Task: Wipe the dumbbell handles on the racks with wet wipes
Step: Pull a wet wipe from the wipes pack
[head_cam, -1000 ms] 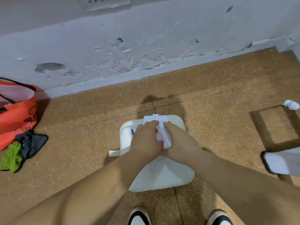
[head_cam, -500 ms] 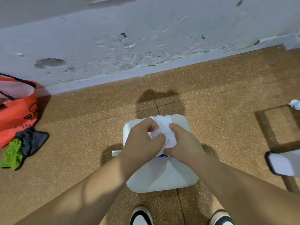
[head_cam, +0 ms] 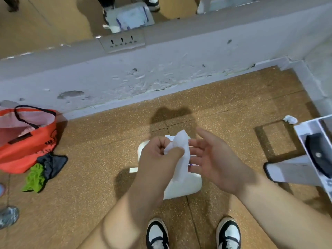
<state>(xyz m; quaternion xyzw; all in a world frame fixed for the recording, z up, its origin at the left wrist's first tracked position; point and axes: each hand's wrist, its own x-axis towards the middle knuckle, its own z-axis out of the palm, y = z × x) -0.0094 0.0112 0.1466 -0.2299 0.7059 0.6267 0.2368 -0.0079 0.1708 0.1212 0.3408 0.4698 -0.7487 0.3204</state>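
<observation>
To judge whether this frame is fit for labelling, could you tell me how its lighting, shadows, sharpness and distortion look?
Head view: even indoor light, no glare. Head view: a soft shadow lies on the floor. Head view: the wall base bows slightly, wide-angle distortion. Head view: the wet wipe in the left hand looks soft-edged.

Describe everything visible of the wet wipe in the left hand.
The wet wipe is a thin, limp white sheet, crumpled and partly unfolded. The left hand pinches it between thumb and fingers; one end sticks up, the rest hangs above the white pack on the floor. The open right hand is close beside it; contact unclear.
</observation>
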